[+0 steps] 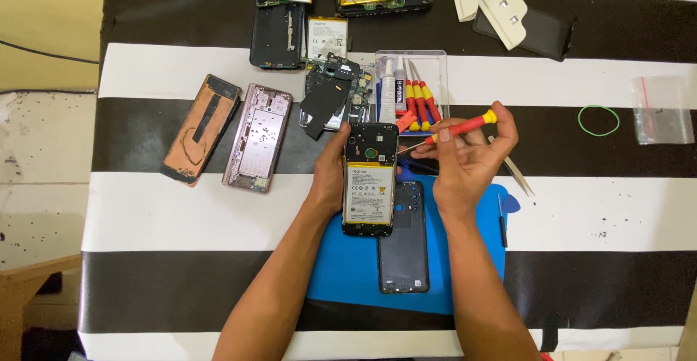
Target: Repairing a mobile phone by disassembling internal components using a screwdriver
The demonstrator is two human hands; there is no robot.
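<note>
We see opened phone [369, 185] held upright over blue mat [341, 274], long axis running away from us, battery side up, camera end far. Left hand [331, 172] clasps its left edge, fingers curled round. Right hand [468, 150] pinches red-yellow screwdriver [454, 129], shaft lying crosswise, tip at phone's upper right. Loose back cover [403, 238] lies just right of phone on mat. Tool tray [410, 89] beyond, tweezers [517, 174] right, stripped phone frames [258, 137] left on striped worktop [181, 212].
</note>
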